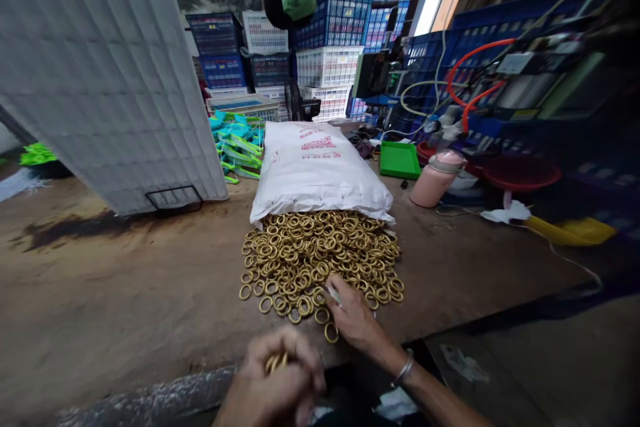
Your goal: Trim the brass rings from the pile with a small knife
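A heap of gold-coloured rings (320,247) spreads out of the mouth of a white printed sack (320,167) onto the table. My left hand (280,373), blurred by motion, is curled around several gold rings (277,363) in front of the heap. At the heap's near edge, my right hand (353,313) reaches in with its fingers drawn together among the rings. A small pale piece shows by its thumb, and whether a ring is between the fingertips is hidden. One loose ring (331,332) lies near the right hand, close to the table's front edge.
A tall white ribbed panel (115,93) stands on the left of the table (125,300). Bright blue and green straps (237,143) lie beside the sack. On the right are a green tray (400,160), a pink bottle (436,180) and machinery with orange tubing (467,110). Stacked crates (330,67) stand behind.
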`<state>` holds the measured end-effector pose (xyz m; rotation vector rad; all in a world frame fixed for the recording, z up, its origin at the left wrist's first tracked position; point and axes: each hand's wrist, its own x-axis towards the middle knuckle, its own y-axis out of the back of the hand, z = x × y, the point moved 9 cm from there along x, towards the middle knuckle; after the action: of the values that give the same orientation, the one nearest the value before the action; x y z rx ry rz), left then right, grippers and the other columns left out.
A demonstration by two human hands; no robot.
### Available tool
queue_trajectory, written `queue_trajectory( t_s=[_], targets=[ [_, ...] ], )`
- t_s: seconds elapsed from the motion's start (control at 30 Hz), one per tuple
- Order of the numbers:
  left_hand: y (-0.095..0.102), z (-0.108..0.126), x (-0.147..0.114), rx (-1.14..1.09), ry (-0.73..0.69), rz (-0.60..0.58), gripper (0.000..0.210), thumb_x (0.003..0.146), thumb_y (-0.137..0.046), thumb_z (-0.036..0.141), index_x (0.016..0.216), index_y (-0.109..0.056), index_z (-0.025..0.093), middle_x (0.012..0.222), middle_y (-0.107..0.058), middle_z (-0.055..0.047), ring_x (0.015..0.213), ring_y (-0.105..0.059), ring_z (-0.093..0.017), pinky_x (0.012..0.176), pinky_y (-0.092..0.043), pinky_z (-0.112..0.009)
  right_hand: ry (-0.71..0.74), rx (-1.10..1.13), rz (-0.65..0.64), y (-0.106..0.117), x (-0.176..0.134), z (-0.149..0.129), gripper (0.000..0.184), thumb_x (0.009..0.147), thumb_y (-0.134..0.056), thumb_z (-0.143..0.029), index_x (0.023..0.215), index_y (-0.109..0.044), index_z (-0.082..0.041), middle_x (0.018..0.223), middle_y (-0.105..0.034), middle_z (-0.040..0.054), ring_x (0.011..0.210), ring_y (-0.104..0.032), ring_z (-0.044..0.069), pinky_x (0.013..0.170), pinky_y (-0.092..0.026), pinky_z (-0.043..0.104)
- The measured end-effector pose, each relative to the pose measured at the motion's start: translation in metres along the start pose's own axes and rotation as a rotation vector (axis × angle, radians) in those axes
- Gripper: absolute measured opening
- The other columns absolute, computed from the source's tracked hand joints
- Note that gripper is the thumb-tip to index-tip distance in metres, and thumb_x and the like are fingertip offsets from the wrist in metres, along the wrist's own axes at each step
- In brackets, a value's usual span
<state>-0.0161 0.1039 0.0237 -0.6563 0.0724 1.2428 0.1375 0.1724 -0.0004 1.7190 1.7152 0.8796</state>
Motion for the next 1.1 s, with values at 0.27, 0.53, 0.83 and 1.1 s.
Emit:
queue_trajectory(
  t_s=[0.27,0.53,0.83,1.1],
  targets=[
    [0.018,-0.041,0.054,-0.068,-0.028,0.205,0.041,0.065,-0.064,0.043,0.095,-0.052,0.017,0.057,-0.047,0.006,0.039,-0.039,-0.004,0.032,-0.021,-0.013,0.039,0.337,-0.018,0.009,-0.016,-0.014,0.020,0.083,-0.036,-0.036,0.075,-0.046,-0.020,0.065,-0.048,-0.0028,0.059,-0.046,0.011,0.057,-0.037,0.022],
    [-0.005,-0.044,0.048,0.039,-0.035,0.121,0.033,0.065,-0.061,0.045,0.076,-0.054,0.015,0.051,-0.047,0.005,0.036,-0.035,-0.003,0.033,-0.022,-0.014,0.029,0.411,-0.113,0.001,-0.030,-0.024,0.018,0.082,-0.038,-0.035,0.075,-0.046,-0.020,0.061,-0.048,-0.0037,0.059,-0.046,0.011,0.056,-0.037,0.022],
    [-0.016,-0.049,0.043,0.178,-0.048,0.069,0.024,0.070,-0.057,0.039,0.068,-0.051,0.016,0.051,-0.047,0.005,0.036,-0.036,-0.004,0.032,-0.025,-0.015,-0.019,0.424,-0.100,-0.003,-0.034,-0.014,0.023,0.080,-0.041,-0.036,0.064,-0.041,-0.019,0.060,-0.043,-0.0054,0.059,-0.042,0.010,0.055,-0.034,0.020],
    [-0.028,-0.060,0.039,-0.059,0.039,-0.033,0.028,0.069,-0.060,0.041,0.075,-0.050,0.016,0.059,-0.049,0.004,0.037,-0.038,-0.002,0.031,-0.022,-0.013,-0.038,0.467,-0.104,-0.001,-0.041,-0.006,0.022,0.082,-0.036,-0.033,0.068,-0.045,-0.019,0.061,-0.046,-0.0041,0.059,-0.044,0.010,0.057,-0.035,0.021]
  ],
)
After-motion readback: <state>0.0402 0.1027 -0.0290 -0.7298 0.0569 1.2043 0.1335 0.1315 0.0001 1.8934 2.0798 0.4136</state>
